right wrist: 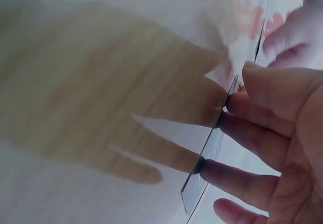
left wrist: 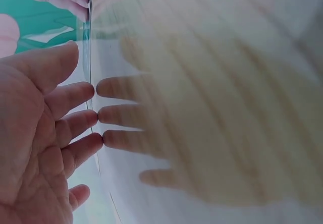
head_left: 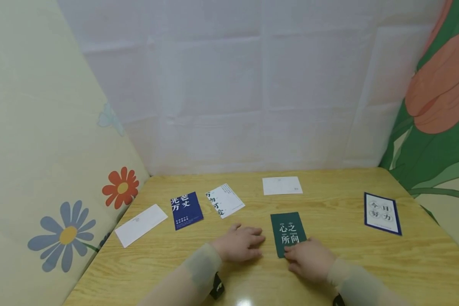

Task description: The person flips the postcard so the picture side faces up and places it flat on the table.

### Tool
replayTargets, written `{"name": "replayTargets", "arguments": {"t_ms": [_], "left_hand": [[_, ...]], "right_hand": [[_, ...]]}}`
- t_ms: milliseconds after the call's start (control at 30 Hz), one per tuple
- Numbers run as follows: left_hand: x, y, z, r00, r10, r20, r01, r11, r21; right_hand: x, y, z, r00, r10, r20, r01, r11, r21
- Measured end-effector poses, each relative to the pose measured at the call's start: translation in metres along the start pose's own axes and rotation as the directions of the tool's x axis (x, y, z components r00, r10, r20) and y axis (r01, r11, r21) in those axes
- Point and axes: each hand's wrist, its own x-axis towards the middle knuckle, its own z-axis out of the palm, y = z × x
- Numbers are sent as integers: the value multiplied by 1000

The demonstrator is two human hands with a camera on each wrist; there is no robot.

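Note:
A dark green card with white Chinese characters lies near the front middle of the table. My right hand reaches over its lower right corner. In the right wrist view the card appears almost edge-on, and the fingertips touch its face with the fingers fairly straight. The thumb is at the card's far end there. My left hand rests to the left of the green card, holding nothing. Its fingers are spread, with the tips on the glossy tabletop, which mirrors them.
Leftward on the wooden table lie a blank white card, a blue card and a white card with black characters. Another white card lies at the back; a blue-bordered card is at right. Cloth walls surround the table.

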Motion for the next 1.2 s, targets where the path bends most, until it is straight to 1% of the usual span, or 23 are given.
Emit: {"name": "replayTargets", "arguments": {"t_ms": [233,367,467,567,733,867,933,1033,1100,1200], "left_hand": [[-7,-6,-2,1000,4,-14,-4,999,-49],[-14,-13,-3,998,22,-62,-26,998,-62],[-22,-19,-4,994,22,-110,-31,996,-82],[-32,-26,-5,989,-3,-150,-13,994,-110],[-47,-41,-8,976,-67,-205,35,988,-153],[-58,-53,-10,960,-118,-253,71,979,-189],[-65,-59,-10,950,-160,-268,106,973,-207],[-76,-70,-11,929,-237,-284,178,959,-220],[-83,-77,-11,912,-297,-283,234,944,-234],[-92,-88,-12,892,-346,-291,279,928,-249]], "right_hand": [[-2,22,-4,994,111,-9,-111,993,46],[-3,36,-4,982,187,-10,-186,981,55],[-4,45,-6,975,221,-14,-220,974,52],[-5,53,-8,970,242,-23,-240,969,51],[-9,67,-9,963,266,-35,-265,963,47],[-11,78,-11,958,285,-42,-283,958,45],[-12,82,-12,954,297,-41,-295,954,54],[-12,89,-14,950,310,-33,-306,949,78],[-13,94,-15,948,317,-27,-314,946,88],[-12,101,-17,946,324,-20,-321,942,99]]}}
